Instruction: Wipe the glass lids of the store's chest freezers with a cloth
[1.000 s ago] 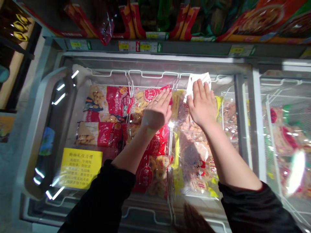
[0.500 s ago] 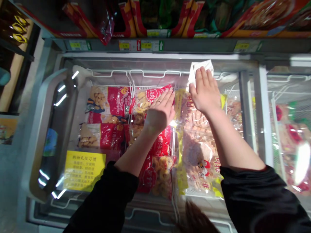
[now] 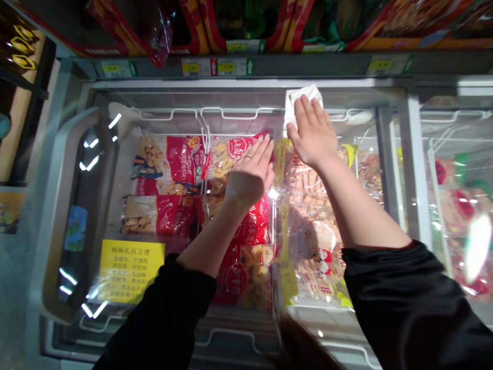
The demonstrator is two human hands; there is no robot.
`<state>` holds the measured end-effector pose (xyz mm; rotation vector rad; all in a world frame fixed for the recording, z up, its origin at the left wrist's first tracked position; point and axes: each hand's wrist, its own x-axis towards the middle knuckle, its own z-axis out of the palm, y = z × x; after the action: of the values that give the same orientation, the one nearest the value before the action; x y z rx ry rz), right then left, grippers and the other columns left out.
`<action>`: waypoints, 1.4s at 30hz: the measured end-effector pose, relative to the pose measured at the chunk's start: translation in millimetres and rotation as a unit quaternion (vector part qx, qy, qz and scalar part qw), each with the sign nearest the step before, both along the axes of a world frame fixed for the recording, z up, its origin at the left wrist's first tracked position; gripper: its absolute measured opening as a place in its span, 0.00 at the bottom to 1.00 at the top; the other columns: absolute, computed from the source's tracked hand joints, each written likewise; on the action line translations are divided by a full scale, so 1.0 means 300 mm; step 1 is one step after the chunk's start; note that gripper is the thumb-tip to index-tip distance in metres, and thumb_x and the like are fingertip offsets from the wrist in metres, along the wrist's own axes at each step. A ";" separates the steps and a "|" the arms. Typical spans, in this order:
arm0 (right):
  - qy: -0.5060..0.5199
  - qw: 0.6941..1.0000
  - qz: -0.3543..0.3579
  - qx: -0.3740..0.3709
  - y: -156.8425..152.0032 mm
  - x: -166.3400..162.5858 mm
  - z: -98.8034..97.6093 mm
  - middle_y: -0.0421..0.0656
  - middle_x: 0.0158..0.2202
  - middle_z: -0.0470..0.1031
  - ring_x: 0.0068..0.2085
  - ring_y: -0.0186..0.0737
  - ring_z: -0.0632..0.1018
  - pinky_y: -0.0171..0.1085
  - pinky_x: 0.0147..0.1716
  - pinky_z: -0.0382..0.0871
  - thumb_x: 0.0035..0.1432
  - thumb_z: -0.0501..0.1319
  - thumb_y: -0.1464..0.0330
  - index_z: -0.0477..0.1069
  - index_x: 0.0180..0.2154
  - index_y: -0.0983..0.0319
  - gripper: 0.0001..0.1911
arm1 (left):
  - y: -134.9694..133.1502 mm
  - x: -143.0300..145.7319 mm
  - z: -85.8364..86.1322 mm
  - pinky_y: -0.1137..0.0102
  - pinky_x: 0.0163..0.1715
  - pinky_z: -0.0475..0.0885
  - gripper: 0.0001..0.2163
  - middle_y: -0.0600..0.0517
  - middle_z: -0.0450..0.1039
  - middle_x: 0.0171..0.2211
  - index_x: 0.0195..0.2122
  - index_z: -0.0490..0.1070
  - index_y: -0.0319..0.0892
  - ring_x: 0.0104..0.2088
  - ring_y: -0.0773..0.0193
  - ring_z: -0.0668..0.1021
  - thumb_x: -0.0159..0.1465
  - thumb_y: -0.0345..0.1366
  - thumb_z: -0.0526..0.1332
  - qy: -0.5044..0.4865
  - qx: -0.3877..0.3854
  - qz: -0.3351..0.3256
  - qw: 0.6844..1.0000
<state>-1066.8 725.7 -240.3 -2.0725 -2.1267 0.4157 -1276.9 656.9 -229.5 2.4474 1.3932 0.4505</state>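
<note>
Both hands are out over the glass lid (image 3: 124, 169) of a chest freezer, and from here I can see the bagged food lying under it. The right hand (image 3: 314, 128) is laid flat on a folded white cloth (image 3: 291, 103), near the far edge of the glass; its grip is wide open, fingers stretched forward and the thumb out to the side, so the cloth is pinned beneath the fingers rather than clasped. A good part of the cloth shows beyond the fingertips and along the thumb side. The left hand (image 3: 250, 172) seems to rest palm down on the glass, a little nearer the person, its grip open and holding nothing, the fingers straight and close together, with a thin ring (image 3: 247, 158) on one of them. Black sleeves (image 3: 396, 293) are pushed up both forearms.

Below the left hand I make out red packets (image 3: 175, 213) in white wire baskets (image 3: 229, 117); under the right arm lie clear bags (image 3: 308, 231) of pale food with yellow edging. A yellow notice (image 3: 129, 272) with printed characters sits at the near left, beside the lid's curved grey handle (image 3: 52, 221). Behind the freezer runs a strip of price labels (image 3: 226, 67), with red and orange cartons (image 3: 206, 25) standing above it, and another freezer section (image 3: 462, 200) adjoins on the right
</note>
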 end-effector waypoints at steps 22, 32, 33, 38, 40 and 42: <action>-0.014 0.998 -0.053 -0.020 -0.106 0.084 0.024 0.39 0.83 0.44 0.82 0.58 0.48 0.69 0.77 0.47 0.74 0.38 0.52 0.40 0.82 0.55 0.40 | 0.003 0.007 0.017 0.53 0.75 0.67 0.31 0.47 0.61 0.77 0.78 0.59 0.43 0.77 0.52 0.65 0.74 0.27 0.52 0.023 -0.032 0.012 0.999; 0.004 1.000 0.001 -0.005 -0.130 -0.090 0.028 0.36 0.82 0.47 0.81 0.54 0.49 0.66 0.78 0.46 0.75 0.37 0.52 0.43 0.81 0.52 0.39 | 0.003 0.006 0.005 0.57 0.77 0.63 0.29 0.45 0.62 0.76 0.76 0.62 0.39 0.77 0.55 0.65 0.74 0.28 0.52 0.015 -0.014 0.015 1.000; 0.008 1.000 0.008 -0.012 -0.100 -0.086 0.031 0.34 0.82 0.47 0.82 0.53 0.48 0.65 0.78 0.46 0.75 0.37 0.51 0.43 0.81 0.50 0.38 | 0.004 0.006 0.005 0.57 0.77 0.62 0.29 0.45 0.62 0.76 0.76 0.62 0.39 0.77 0.55 0.65 0.74 0.28 0.52 0.017 -0.014 0.015 1.000; 0.020 1.000 -0.011 -0.022 -0.041 0.028 0.029 0.30 0.82 0.46 0.82 0.54 0.47 0.65 0.79 0.44 0.74 0.39 0.50 0.43 0.81 0.49 0.39 | 0.008 0.011 0.003 0.52 0.77 0.63 0.33 0.46 0.62 0.77 0.79 0.56 0.43 0.77 0.50 0.63 0.72 0.26 0.55 0.022 -0.022 0.011 0.999; 0.016 0.999 -0.035 -0.012 -0.079 0.057 0.028 0.34 0.82 0.46 0.82 0.56 0.48 0.67 0.78 0.45 0.74 0.39 0.51 0.43 0.81 0.52 0.39 | 0.006 0.012 0.005 0.52 0.77 0.64 0.33 0.44 0.60 0.78 0.79 0.56 0.41 0.78 0.49 0.62 0.72 0.25 0.54 0.028 -0.032 0.009 0.999; 0.009 0.999 -0.048 -0.005 -0.132 0.051 0.030 0.39 0.82 0.47 0.81 0.57 0.49 0.68 0.77 0.46 0.74 0.39 0.52 0.43 0.81 0.55 0.40 | 0.003 0.013 0.011 0.52 0.76 0.65 0.32 0.43 0.60 0.78 0.78 0.57 0.40 0.77 0.49 0.63 0.73 0.26 0.53 0.026 -0.038 0.011 0.999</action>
<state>-1051.5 686.0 -231.2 -2.1572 -2.0101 0.4307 -1272.9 657.9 -226.1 2.4009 1.4312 0.3339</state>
